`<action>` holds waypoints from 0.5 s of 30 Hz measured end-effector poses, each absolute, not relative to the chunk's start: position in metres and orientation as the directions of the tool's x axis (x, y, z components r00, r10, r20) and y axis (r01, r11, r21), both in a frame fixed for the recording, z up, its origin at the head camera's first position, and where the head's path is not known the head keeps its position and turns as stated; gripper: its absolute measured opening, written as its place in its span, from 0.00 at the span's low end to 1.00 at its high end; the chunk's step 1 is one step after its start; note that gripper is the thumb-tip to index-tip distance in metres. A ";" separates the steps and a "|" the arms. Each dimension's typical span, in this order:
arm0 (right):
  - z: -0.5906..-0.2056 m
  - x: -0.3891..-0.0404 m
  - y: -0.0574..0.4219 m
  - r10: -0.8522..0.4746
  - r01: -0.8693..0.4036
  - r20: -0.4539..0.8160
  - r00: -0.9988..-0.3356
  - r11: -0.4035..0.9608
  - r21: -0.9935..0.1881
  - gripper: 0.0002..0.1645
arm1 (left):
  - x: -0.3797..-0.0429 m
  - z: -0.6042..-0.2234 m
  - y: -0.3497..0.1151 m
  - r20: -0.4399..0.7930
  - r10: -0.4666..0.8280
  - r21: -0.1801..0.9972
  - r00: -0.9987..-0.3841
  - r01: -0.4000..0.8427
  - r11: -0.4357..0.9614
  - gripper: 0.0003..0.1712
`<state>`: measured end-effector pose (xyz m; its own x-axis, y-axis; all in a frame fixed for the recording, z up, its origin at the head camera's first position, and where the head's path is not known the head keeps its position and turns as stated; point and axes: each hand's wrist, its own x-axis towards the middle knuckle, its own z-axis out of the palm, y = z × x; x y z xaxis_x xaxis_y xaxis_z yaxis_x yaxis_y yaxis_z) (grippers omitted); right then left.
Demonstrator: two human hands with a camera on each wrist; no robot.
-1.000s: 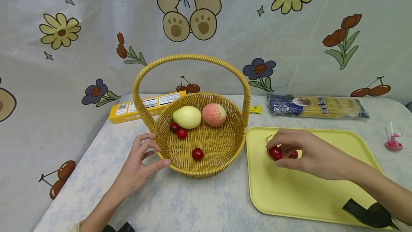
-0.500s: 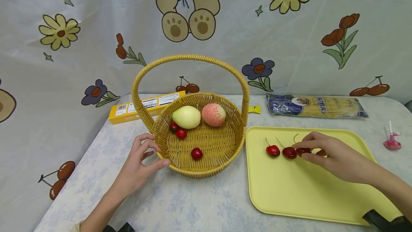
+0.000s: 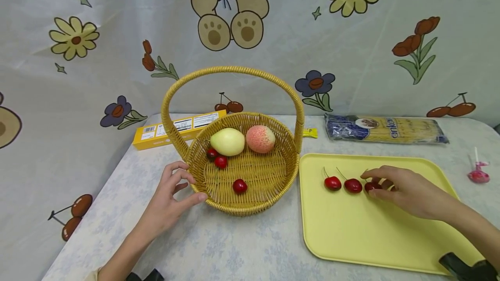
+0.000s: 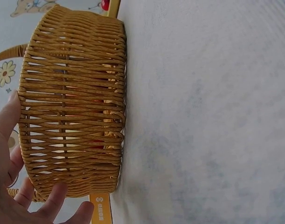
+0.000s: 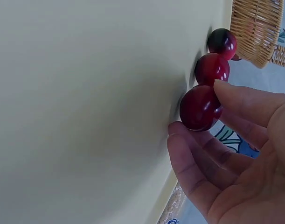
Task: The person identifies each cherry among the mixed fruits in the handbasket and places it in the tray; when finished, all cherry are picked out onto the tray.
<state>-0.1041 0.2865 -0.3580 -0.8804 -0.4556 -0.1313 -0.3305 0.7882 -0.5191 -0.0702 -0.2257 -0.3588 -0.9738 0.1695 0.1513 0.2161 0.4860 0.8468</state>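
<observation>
My left hand [image 3: 170, 194] rests against the left side of a yellow wicker basket [image 3: 250, 209], fingers loosely bent, with the thumb touching its rim in the left wrist view [image 4: 16, 144]. Inside the basket lie a pale yellow pear [image 3: 228, 142], a pink peach [image 3: 260, 138] and three cherries, one [image 3: 240, 186] near the front. On the yellow tray [image 3: 351, 237], two stemmed cherries, a left one [image 3: 332, 183] and a middle one [image 3: 353, 186], sit side by side. Beside them my right hand [image 3: 406, 192] pinches a third dark red cherry [image 5: 198, 108] between thumb and fingers, close to the tray surface.
Behind the basket is a yellow box [image 3: 156, 136]. A small yellow packet [image 3: 310, 132] lies behind the tray's left corner, with a bag of pasta [image 3: 386, 129] along the back. A pink lollipop [image 3: 478, 174] lies right of the tray. A patterned cloth hangs behind.
My right hand has moved right over the tray, from the left cherry to the third one, exposing the left and middle cherries. My left hand and the basket have stayed put.
</observation>
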 end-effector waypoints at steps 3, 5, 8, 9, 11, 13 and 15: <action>-0.360 -0.104 0.287 -0.456 -0.340 -0.124 -0.881 0.794 -0.504 0.21 | -0.070 -0.359 -0.225 0.153 0.173 0.846 -0.973 0.219 0.486 0.16; -0.361 -0.104 0.286 -0.452 -0.344 -0.114 -0.884 0.797 -0.497 0.21 | -0.070 -0.359 -0.225 0.153 0.172 0.846 -0.973 0.219 0.487 0.16; -0.362 -0.104 0.286 -0.451 -0.350 -0.099 -0.887 0.797 -0.492 0.21 | -0.070 -0.359 -0.226 0.150 0.169 0.846 -0.974 0.215 0.489 0.16; -0.361 -0.104 0.286 -0.449 -0.350 -0.097 -0.888 0.799 -0.489 0.20 | -0.070 -0.359 -0.226 0.147 0.168 0.846 -0.975 0.212 0.490 0.16; -0.359 -0.103 0.286 -0.446 -0.353 -0.094 -0.890 0.804 -0.479 0.20 | -0.070 -0.359 -0.225 0.145 0.166 0.846 -0.975 0.210 0.491 0.16; -0.355 -0.104 0.287 -0.442 -0.353 -0.091 -0.892 0.810 -0.468 0.20 | -0.070 -0.359 -0.225 0.146 0.166 0.845 -0.975 0.210 0.492 0.16; -0.350 -0.104 0.287 -0.429 -0.348 -0.089 -0.899 0.824 -0.448 0.20 | -0.070 -0.359 -0.225 0.149 0.168 0.844 -0.975 0.214 0.492 0.16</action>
<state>-0.1040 0.2872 -0.3500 -0.8991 -0.4286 -0.0895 -0.3481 0.8237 -0.4476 -0.0701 -0.2252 -0.3586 -0.9745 0.1679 0.1489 0.2137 0.4918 0.8441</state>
